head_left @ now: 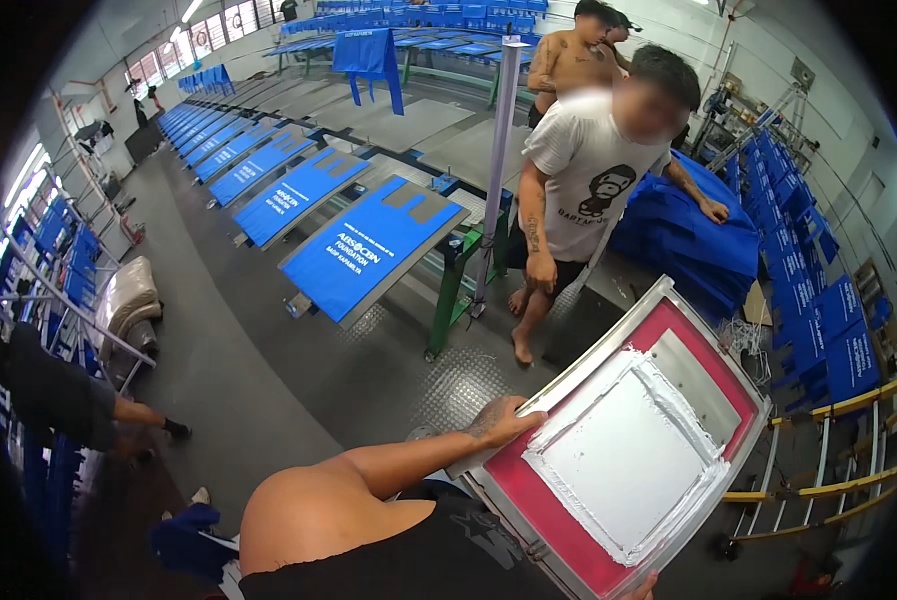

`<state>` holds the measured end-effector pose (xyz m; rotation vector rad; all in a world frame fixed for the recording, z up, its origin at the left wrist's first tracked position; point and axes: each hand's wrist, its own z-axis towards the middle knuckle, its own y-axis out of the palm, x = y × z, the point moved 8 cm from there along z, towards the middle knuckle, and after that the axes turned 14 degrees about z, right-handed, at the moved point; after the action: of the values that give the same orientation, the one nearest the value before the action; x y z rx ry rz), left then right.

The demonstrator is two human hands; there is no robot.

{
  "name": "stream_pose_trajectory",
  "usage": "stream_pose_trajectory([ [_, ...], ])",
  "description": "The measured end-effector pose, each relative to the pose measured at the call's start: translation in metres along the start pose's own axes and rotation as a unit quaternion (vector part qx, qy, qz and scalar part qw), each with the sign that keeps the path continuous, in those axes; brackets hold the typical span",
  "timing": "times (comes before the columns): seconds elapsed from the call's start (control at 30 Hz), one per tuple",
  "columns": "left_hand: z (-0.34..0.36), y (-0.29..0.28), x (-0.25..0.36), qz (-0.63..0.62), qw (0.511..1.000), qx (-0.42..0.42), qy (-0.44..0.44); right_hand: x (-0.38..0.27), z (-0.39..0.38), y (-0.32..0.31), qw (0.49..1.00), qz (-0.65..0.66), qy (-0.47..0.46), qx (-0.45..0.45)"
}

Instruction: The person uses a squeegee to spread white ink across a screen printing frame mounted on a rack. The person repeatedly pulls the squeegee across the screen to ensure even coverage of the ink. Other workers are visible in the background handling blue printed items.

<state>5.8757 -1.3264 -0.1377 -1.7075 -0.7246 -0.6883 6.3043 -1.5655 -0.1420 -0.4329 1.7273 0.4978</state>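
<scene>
A screen-printing frame is held tilted in front of me. Its mesh is red at the border, and thick white ink covers the middle, heaped in ridges around the edges. My left hand grips the frame's left side, thumb over the rim. At the bottom edge of the view only a few fingers of my right hand show, closed on the frame's near right side; the rest of that hand is hidden.
Left of the frame, a long green-legged printing table carries boards with printed blue bags. A person in a white T-shirt stands beyond the frame, beside a pile of blue fabric. A yellow-railed ladder is at right; a metal post rises beside the table.
</scene>
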Motion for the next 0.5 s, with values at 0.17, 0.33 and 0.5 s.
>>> stream_pose_trajectory([
  [0.17, -0.019, 0.035, 0.027, 0.015, 0.999, -0.002, -0.042, -0.006, 0.037, -0.029, 0.999, 0.001, 0.013, -0.037],
  [0.33, -0.021, 0.051, 0.043, 0.006, 0.999, -0.015, -0.033, -0.006, 0.049, -0.05, 0.998, 0.011, 0.014, -0.059],
  [0.5, -0.007, 0.061, 0.041, 0.025, 1.0, 0.014, -0.007, 0.008, 0.063, -0.073, 0.999, 0.008, -0.022, -0.035],
])
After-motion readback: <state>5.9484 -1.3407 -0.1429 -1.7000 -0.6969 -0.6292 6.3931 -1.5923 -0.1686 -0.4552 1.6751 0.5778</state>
